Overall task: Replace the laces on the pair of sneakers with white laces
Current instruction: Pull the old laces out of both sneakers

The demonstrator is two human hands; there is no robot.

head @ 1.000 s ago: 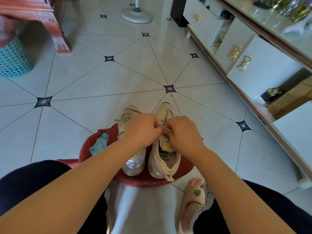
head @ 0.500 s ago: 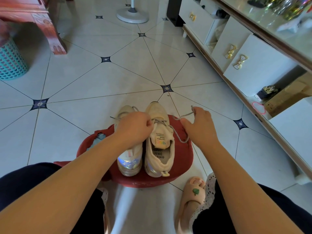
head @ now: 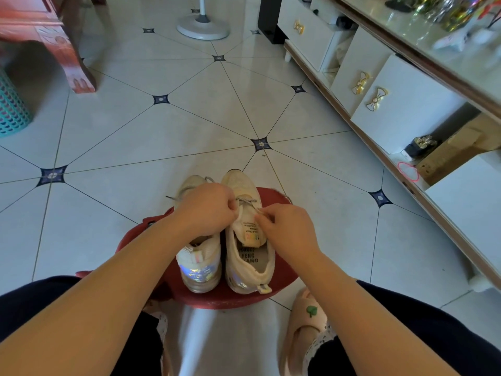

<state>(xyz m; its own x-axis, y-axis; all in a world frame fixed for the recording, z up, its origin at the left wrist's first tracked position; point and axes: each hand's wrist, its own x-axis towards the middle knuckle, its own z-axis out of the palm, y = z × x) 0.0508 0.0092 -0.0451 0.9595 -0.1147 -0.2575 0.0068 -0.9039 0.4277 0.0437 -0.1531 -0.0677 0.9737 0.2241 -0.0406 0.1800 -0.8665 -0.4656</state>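
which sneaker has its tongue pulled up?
The right sneaker: its tongue stands up, label showing, between both hands. The left sneaker is mostly hidden under the left hand.

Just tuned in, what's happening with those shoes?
A seated person has two cream sneakers side by side on a red stool. Both hands are on the right sneaker: the left hand and right hand pinch its greyish lace near the tongue. The left sneaker waits, lace still in.

Tiled floor (head: 217,126), white cabinet (head: 401,104), red furniture (head: 40,25).
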